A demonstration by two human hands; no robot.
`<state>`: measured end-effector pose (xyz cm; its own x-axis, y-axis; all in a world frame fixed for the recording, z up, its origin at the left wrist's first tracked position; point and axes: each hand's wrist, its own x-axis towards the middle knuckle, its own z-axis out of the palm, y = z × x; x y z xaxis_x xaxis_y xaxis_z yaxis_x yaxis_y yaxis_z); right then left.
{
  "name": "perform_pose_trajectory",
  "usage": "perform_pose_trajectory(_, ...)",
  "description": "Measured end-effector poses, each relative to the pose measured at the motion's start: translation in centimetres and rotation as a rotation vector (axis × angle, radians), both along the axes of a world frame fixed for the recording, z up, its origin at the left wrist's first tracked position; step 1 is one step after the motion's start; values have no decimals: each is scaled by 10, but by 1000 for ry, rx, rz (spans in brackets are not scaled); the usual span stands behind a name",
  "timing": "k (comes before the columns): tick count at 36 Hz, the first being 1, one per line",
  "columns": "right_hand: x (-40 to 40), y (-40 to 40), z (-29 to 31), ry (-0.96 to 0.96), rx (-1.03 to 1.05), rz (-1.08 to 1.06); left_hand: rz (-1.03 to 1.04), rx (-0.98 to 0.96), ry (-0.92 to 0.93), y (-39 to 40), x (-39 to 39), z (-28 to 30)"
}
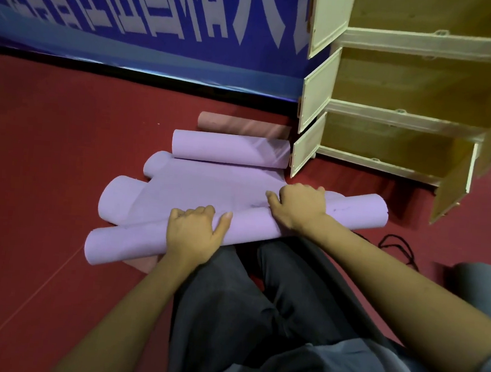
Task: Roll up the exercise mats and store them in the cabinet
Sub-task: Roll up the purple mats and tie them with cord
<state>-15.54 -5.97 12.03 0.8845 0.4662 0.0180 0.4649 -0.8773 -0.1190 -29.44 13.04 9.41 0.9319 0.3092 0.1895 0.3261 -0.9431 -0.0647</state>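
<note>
A purple exercise mat [197, 190] lies on the red floor in front of my knees, its near end curled into a long roll [134, 240]. My left hand [195, 234] presses down on the roll's left half, fingers curled over it. My right hand [298, 206] grips the roll further right. Behind it lies a rolled purple mat [229, 153] and, further back, a rolled pink mat [240, 126]. The pale wooden cabinet [405, 116] stands at the upper right with its doors swung open.
A blue banner with white characters [149, 16] runs along the back wall. A grey rolled mat [477, 287] and a black cord [400, 251] lie on the floor at my right. A pink mat edge [141, 262] pokes out under the purple roll.
</note>
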Motion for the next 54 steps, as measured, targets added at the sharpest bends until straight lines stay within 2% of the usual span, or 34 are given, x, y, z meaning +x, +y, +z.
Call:
perform_pose_trajectory(2,-4,4,3,-40,-58,25,5,-10,73,3,10,8)
perform_pose_trajectory(5,-10,8,2,-43,-89,36,-6,-53,84,9,21,14)
perform_pose_trajectory(13,-6,0,-4,37,13,78,19,-207,193,22,36,21)
perform_pose_trajectory(20,-5,3,3,87,2,75,3,-252,323,27,42,31)
perform_pose_trajectory(37,-60,-30,5,-22,-6,126,-96,-221,285,7,-16,32)
perform_pose_trajectory(43,-77,-46,-6,-122,26,143,-69,-77,116,-10,-42,21)
perform_pose_trajectory(48,-72,-44,-11,-147,8,138,-77,-81,-23,-14,-46,10)
perform_pose_trajectory(54,-53,-35,-10,-46,69,84,-45,-188,88,-13,-26,17)
